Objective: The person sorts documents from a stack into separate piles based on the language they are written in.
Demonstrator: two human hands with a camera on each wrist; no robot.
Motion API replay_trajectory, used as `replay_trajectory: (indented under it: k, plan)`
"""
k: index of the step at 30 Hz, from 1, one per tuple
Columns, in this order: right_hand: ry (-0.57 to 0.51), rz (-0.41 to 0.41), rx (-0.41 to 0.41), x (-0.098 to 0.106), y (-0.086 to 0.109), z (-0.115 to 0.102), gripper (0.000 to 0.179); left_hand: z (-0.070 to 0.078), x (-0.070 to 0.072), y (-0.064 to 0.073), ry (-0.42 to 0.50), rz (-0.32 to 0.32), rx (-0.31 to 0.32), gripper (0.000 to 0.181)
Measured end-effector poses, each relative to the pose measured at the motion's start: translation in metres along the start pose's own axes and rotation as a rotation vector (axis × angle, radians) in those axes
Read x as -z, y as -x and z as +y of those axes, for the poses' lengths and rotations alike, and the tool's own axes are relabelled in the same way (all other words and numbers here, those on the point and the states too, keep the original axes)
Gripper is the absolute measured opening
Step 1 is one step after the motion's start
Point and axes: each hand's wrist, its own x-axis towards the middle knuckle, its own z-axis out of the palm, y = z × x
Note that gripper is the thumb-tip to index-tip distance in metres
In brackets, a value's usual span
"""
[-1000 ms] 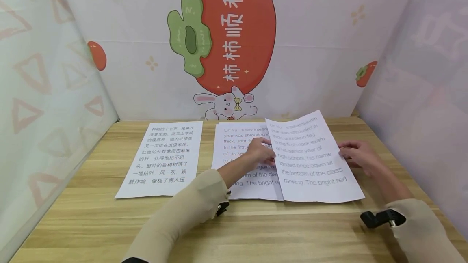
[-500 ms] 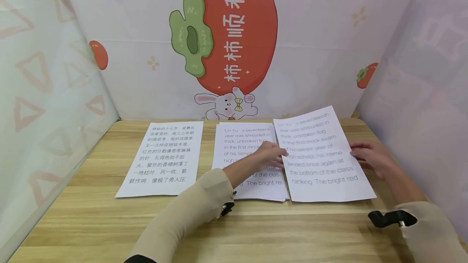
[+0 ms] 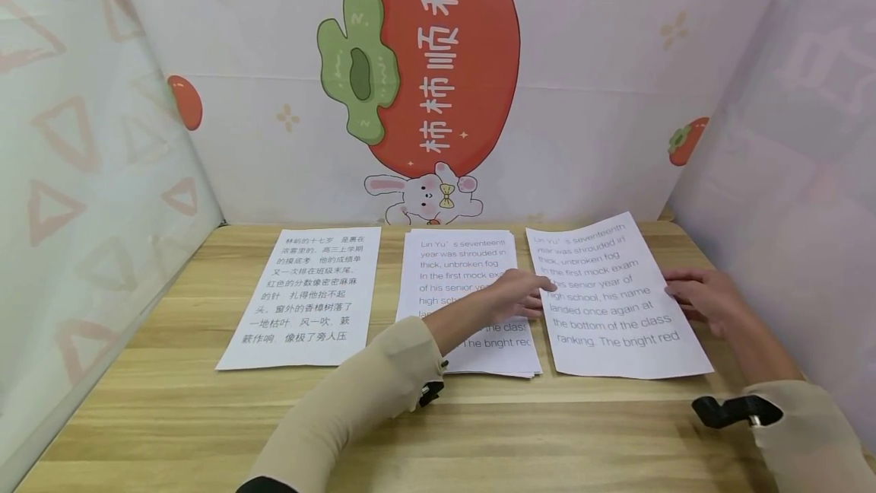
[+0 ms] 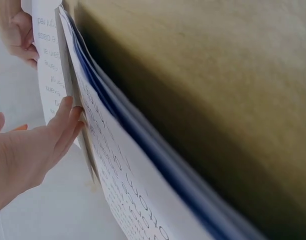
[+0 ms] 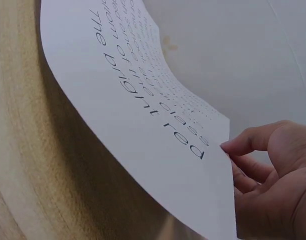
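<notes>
While the right hand (image 3: 705,301) pinches the bowed English-text sheet (image 3: 609,310) and the left hand (image 3: 515,295), fingers extended, touches its edge, uneven release could skew it

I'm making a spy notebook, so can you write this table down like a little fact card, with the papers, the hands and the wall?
Table: wood-grained
Left paper: Chinese print, lying flat
Middle stack: several sheets, English print on top, edges uneven
Right paper: English print, curved, in front of the right hand's fingers
Left hand: touching the right paper's left edge
Right hand: pinching its right edge
Wall: big red fruit drawing, white rabbit
</notes>
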Motion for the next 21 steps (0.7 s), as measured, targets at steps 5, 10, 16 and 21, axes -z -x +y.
replay_trajectory:
  k: [5,10,16,21]
  plan:
    - [0.019,0.039,-0.02,-0.0018,-0.0015,0.0031,0.054,0.0007,-0.0019,0.0006,-0.029,-0.031,-0.001,0.063]
    - [0.015,0.072,-0.056,-0.0027,-0.0032,0.005,0.054,0.0012,-0.0006,0.0009,-0.042,-0.067,-0.004,0.065]
    - [0.029,0.12,-0.081,-0.004,-0.003,0.0053,0.053,0.0013,0.0002,0.0019,-0.022,-0.092,-0.013,0.052]
    - [0.028,0.125,-0.092,-0.0037,-0.0009,0.0038,0.053,0.0011,-0.0001,0.0023,-0.016,-0.105,-0.016,0.05]
